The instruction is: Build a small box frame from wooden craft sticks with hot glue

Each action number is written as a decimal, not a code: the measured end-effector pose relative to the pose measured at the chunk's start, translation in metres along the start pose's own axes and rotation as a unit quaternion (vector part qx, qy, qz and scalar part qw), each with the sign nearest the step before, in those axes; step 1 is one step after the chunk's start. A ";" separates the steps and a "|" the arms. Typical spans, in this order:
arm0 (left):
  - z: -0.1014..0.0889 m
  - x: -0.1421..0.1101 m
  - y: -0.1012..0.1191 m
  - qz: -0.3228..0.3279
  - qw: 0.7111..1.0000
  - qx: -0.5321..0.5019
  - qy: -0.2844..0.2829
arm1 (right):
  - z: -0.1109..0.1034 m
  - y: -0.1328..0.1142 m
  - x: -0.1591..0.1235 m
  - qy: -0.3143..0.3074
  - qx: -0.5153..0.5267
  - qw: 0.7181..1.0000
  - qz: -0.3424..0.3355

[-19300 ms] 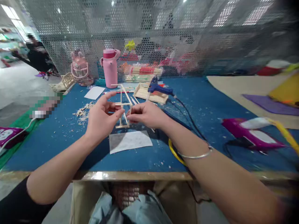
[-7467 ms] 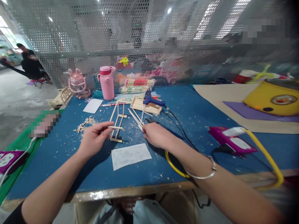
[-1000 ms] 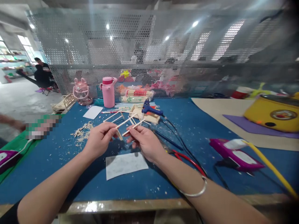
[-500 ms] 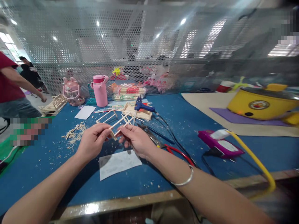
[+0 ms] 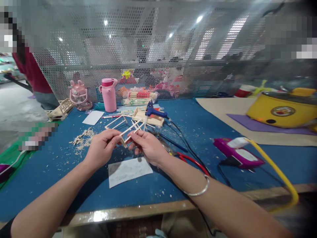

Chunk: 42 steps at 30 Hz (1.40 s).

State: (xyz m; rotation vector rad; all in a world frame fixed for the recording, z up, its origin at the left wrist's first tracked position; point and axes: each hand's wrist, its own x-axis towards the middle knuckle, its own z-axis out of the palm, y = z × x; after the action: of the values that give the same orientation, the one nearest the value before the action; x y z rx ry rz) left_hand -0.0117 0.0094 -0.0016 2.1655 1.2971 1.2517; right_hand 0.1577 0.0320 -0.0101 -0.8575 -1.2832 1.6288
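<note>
Between my two hands is a small frame of thin wooden sticks (image 5: pixel 128 133), held above the blue table. My left hand (image 5: pixel 105 145) pinches its left side with thumb and fingers. On the right side, my right hand (image 5: pixel 146 143) grips a stick of the same frame, its lower fingers curled beneath. Below the hands lies a white sheet of paper (image 5: pixel 130 172). Just beyond them sit another stick frame (image 5: pixel 116 124), a wooden stick tray (image 5: pixel 138 114) and a blue glue gun (image 5: pixel 156 112). My fingertips partly hide the frame's joints.
Red-handled pliers (image 5: pixel 193 162) and a black cable lie right of my right hand. A purple power strip (image 5: pixel 239 153) with a yellow cord and a yellow pot (image 5: pixel 282 110) are farther right. Wood scraps (image 5: pixel 84 138), a pink bottle (image 5: pixel 109 96) and a perforated screen (image 5: pixel 158 43) stand left and behind.
The whole view has shifted slightly, so the table things appear a little farther right. Both hands keep their hold on the stick frame. A person in red at the left has changed position.
</note>
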 end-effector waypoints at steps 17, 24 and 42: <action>0.005 -0.018 -0.012 -0.134 0.970 -0.197 0.037 | -0.002 -0.007 -0.009 0.034 -0.237 0.948 -0.209; -0.012 -0.047 -0.032 -0.110 0.993 0.014 -0.028 | -0.003 -0.006 -0.011 -0.084 -0.400 0.882 -0.235; -0.028 -0.007 -0.035 -0.112 0.963 0.147 -0.194 | -0.012 -0.004 -0.005 -0.029 -0.333 0.934 -0.126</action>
State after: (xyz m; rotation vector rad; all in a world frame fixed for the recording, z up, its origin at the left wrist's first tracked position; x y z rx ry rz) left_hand -0.0555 0.0181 -0.0120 2.2266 1.5701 0.5371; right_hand 0.1711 0.0325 -0.0092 -0.9852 -1.9484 1.0181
